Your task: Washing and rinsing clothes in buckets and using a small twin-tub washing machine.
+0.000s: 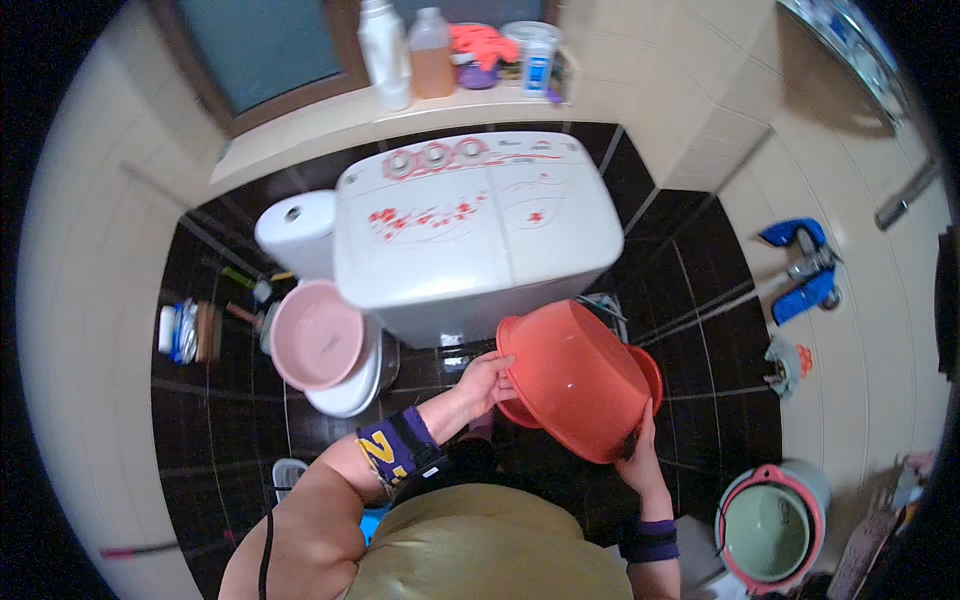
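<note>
Both my hands hold a red plastic basin (575,375), tilted with its outer side facing up. My left hand (484,384) grips its rim on the left, thumb on top. At the lower right edge, my right hand (643,460) has its fingers around the rim, partly hidden by the basin. More red plastic (648,372) shows behind and below it, perhaps a second basin. The basin is just in front of a white washing machine (450,240) with red flowers and several knobs on top.
A pink basin (318,335) sits on the toilet (350,393) to the left. Bottles (432,55) and tubs line the windowsill. At right are a wall tap (810,265) with blue cloths or holders and nested buckets (768,530). Dark tiles (420,372) cover the floor.
</note>
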A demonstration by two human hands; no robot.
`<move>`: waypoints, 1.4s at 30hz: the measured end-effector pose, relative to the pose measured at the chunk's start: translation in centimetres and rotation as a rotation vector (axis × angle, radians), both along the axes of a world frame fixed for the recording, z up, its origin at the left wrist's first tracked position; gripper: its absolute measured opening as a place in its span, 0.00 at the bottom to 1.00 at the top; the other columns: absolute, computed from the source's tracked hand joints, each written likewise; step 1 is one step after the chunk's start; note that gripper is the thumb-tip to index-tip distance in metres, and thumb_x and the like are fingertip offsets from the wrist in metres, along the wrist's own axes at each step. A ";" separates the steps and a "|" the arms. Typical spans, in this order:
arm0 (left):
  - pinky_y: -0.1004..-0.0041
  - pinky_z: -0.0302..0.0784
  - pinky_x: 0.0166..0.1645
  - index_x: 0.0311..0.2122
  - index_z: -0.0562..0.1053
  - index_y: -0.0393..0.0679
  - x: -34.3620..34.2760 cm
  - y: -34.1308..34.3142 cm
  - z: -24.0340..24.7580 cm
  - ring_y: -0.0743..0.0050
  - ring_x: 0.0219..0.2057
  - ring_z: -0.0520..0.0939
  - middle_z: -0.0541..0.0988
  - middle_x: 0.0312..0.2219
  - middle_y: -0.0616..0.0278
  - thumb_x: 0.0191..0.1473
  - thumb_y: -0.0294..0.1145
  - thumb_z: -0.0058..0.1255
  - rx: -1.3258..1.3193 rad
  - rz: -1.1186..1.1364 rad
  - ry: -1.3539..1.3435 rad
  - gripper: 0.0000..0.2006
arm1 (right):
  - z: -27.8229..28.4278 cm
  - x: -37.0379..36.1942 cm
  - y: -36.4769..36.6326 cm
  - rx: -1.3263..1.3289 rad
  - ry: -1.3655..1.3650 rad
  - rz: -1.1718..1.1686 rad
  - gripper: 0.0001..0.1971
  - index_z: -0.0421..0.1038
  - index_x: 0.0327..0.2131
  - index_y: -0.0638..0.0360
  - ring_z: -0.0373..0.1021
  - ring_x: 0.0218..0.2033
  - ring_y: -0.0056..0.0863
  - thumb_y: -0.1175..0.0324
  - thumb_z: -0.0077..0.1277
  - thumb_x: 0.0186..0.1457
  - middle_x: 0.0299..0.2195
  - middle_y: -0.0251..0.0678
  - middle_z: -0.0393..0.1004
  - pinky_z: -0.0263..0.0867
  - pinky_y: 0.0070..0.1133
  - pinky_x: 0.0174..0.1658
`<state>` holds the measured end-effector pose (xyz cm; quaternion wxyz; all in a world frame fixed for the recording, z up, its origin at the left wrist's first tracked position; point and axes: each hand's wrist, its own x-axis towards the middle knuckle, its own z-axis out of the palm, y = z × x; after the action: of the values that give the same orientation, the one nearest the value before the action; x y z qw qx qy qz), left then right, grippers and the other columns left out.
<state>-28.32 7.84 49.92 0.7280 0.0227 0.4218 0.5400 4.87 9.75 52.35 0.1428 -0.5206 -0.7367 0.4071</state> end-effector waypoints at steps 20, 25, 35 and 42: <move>0.67 0.78 0.41 0.47 0.63 0.37 -4.9 -19.5 5.9 0.65 0.36 0.80 0.76 0.38 0.51 0.61 0.39 0.33 0.164 0.370 0.046 0.17 | -2.6 -10.4 -8.6 0.251 0.189 0.024 0.39 0.38 0.61 0.58 0.52 0.59 0.44 0.71 0.49 0.50 0.60 0.51 0.47 0.54 0.30 0.56; 0.67 0.78 0.41 0.47 0.62 0.39 -10.0 -20.7 3.6 0.65 0.37 0.79 0.75 0.38 0.51 0.62 0.46 0.28 0.188 0.313 0.195 0.21 | -2.5 -15.0 -7.9 0.017 0.519 0.012 0.36 0.36 0.62 0.54 0.55 0.57 0.37 0.79 0.42 0.52 0.60 0.47 0.47 0.52 0.25 0.56; 0.63 0.76 0.42 0.55 0.54 0.44 -20.9 -17.8 -3.0 0.63 0.40 0.75 0.69 0.42 0.57 0.57 0.42 0.44 -0.223 0.079 0.432 0.24 | 2.7 -29.6 -4.4 -0.550 0.795 -0.269 0.23 0.51 0.54 0.62 0.65 0.46 0.43 0.74 0.37 0.53 0.51 0.45 0.58 0.75 0.37 0.33; 0.62 0.72 0.47 0.54 0.58 0.44 -27.8 -14.0 1.4 0.61 0.44 0.74 0.70 0.45 0.55 0.59 0.44 0.38 0.170 0.057 0.356 0.21 | 3.9 -40.7 -0.4 -0.842 0.797 -0.236 0.20 0.54 0.50 0.66 0.71 0.40 0.38 0.70 0.37 0.54 0.44 0.45 0.67 0.76 0.31 0.33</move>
<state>-56.14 -6.15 51.36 0.6217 0.1674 0.4971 0.5816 -35.81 9.37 56.22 0.2339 -0.4179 -0.3383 0.8100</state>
